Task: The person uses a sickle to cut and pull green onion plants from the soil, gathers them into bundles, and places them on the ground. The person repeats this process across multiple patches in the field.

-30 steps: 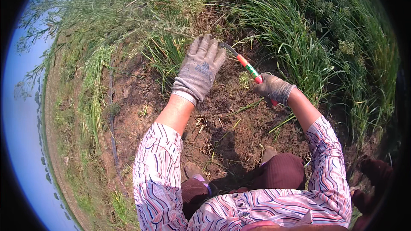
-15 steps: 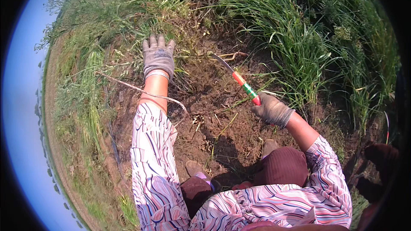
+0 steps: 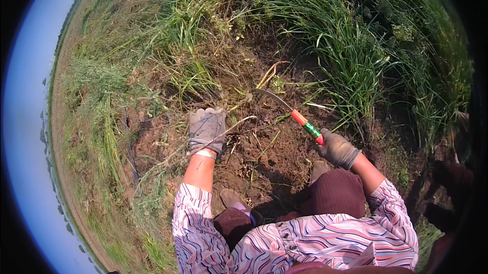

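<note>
My right hand (image 3: 336, 148), in a worn grey-brown glove, is wrapped around the handle of a sickle (image 3: 306, 125). The handle is orange, green and red, and the curved blade points away to the left, just above the soil. My left hand (image 3: 207, 131), in a grey glove, is low over the ground with its back up. Its fingers curl under, hiding whatever they may hold. A loose weed stem (image 3: 235, 124) crosses over this hand and wrist, its leafy end trailing down to the left. Beyond the hand stands a grass tuft (image 3: 194, 73).
Tall green grass (image 3: 351, 66) grows thickly at the far right. Bare brown soil (image 3: 254, 144) with scattered stalks lies between my hands and my feet. Flattened stalks (image 3: 109, 142) lie at the left. A dark strip (image 3: 131, 149) runs along the ground there.
My left hand has drawn back toward me, and its spread fingers have curled under. The weed stem over that arm has shifted. The sickle has moved slightly right and nearer, still in my right hand.
</note>
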Tool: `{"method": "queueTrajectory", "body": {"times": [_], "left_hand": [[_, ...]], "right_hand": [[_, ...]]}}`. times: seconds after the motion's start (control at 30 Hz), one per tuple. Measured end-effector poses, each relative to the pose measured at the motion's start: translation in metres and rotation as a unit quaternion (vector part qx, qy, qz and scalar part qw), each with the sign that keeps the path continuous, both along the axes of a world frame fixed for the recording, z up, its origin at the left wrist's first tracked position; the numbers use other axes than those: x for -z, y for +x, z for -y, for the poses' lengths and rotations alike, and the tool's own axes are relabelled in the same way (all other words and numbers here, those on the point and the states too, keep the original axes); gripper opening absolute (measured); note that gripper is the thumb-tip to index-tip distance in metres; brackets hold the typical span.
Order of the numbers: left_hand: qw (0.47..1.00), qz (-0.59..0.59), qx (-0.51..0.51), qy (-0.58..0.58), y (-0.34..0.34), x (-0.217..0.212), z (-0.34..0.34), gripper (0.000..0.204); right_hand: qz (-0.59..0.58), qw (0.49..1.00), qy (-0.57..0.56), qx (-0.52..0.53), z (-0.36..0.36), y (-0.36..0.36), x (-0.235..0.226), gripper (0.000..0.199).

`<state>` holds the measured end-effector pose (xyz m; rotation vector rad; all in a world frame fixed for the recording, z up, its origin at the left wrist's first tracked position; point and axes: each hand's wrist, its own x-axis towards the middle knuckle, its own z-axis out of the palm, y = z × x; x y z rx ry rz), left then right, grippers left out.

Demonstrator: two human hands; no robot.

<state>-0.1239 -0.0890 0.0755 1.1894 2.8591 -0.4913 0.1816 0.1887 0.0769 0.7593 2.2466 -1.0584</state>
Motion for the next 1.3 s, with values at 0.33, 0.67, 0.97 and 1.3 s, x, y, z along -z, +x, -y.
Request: {"method": "queueTrajectory", "body": {"times": [0.33,0.67,0.97,1.3], "left_hand": [[0.997,0.010,-0.013,0.082,0.069,-0.002,-0.031,0.024],[0.995,-0.037,-0.043,0.080,0.084,0.020,-0.015,0.020],[0.998,-0.045,-0.023,0.048,0.080,0.011,-0.020,0.011],[0.998,-0.010,-0.034,0.057,0.090,0.025,-0.013,0.015]], "right_hand": [[-0.126,0.763,-0.413,0.481,-0.022,0.000,0.078,0.024],[-0.046,0.786,-0.419,0.453,-0.051,-0.079,0.141,0.022],[-0.112,0.834,-0.369,0.394,-0.062,-0.079,0.215,0.020],[-0.029,0.919,-0.224,0.322,-0.065,-0.098,0.188,0.025]]}}
